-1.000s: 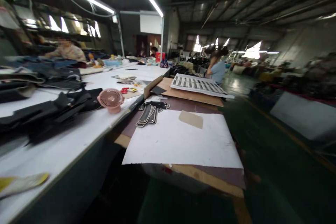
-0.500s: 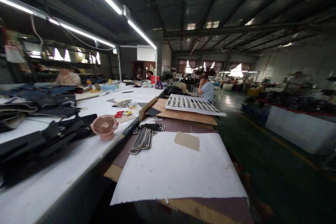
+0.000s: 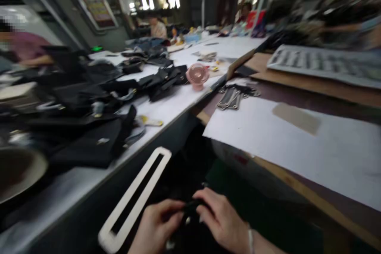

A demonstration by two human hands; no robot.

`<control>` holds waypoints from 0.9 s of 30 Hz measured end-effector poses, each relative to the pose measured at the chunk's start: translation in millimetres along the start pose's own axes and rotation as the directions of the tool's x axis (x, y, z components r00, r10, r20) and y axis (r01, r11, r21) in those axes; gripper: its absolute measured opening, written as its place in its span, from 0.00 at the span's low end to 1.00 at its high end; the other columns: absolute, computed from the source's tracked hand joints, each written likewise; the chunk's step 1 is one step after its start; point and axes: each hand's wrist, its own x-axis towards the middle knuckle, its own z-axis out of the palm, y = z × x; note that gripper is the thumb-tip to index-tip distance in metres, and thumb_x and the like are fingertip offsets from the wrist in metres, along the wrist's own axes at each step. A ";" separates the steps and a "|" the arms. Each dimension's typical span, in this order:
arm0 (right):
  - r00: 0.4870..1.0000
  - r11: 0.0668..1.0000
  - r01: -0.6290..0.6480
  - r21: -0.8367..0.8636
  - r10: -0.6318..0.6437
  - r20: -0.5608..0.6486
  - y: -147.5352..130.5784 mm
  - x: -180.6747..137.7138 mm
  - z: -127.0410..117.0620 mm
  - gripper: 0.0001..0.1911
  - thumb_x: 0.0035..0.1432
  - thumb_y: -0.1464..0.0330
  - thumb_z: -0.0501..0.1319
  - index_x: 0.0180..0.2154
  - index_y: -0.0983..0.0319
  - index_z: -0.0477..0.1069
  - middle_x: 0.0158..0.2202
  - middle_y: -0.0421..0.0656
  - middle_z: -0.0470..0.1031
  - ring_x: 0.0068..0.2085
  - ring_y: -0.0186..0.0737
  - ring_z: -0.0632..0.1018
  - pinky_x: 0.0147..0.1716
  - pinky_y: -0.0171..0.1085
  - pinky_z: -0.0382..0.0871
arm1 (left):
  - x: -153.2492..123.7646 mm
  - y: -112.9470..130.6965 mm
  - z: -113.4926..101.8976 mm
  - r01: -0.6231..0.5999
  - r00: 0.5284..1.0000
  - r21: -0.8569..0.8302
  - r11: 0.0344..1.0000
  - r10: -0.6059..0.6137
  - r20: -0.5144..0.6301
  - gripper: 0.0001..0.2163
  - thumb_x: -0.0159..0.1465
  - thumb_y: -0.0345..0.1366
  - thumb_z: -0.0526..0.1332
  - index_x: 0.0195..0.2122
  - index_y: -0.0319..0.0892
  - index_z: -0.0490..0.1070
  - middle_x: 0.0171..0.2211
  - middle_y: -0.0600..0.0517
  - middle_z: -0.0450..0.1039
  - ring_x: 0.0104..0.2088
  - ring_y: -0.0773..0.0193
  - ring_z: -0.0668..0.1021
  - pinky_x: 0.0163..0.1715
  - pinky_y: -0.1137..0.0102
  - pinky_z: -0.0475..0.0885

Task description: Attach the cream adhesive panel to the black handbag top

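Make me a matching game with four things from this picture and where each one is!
Things:
1. pink fan
2. long white frame
3. tan patch
4. small black piece

Places:
A. on the big white sheet
B. between the left hand and the right hand
C. on the white table, beside dark fabric
D. low down, just left of the hands

Pairs: 1-C, 2-D, 3-A, 4-B
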 end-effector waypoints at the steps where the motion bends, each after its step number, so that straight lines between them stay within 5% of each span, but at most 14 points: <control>1: 1.000 1.000 -0.011 0.011 0.012 -0.024 7.4 1.1 5.8 0.12 0.70 0.68 0.52 0.49 0.60 0.70 0.44 0.46 0.78 0.45 0.42 0.79 0.45 0.40 0.74 | 5.1 -11.0 0.4 0.018 0.999 -0.047 0.999 -0.016 0.049 0.07 0.56 0.36 0.67 0.35 0.42 0.81 0.32 0.51 0.82 0.36 0.58 0.80 0.37 0.68 0.75; 5: 0.998 0.998 0.053 -0.020 -0.054 -0.043 26.3 4.9 12.2 0.11 0.69 0.67 0.54 0.50 0.57 0.69 0.46 0.44 0.78 0.48 0.40 0.80 0.47 0.36 0.75 | 15.3 -36.6 -0.6 0.007 0.997 -0.241 0.971 0.012 0.075 0.10 0.58 0.34 0.63 0.38 0.39 0.82 0.29 0.50 0.81 0.28 0.64 0.76 0.27 0.73 0.68; 27: 0.982 0.975 0.160 -0.155 -0.172 -0.072 30.0 3.4 8.9 0.12 0.68 0.67 0.56 0.52 0.54 0.68 0.46 0.41 0.79 0.48 0.38 0.81 0.49 0.31 0.76 | 13.5 -36.8 -3.7 0.003 0.993 -0.297 0.955 0.033 0.116 0.09 0.58 0.33 0.65 0.39 0.42 0.83 0.32 0.50 0.82 0.31 0.64 0.76 0.32 0.72 0.69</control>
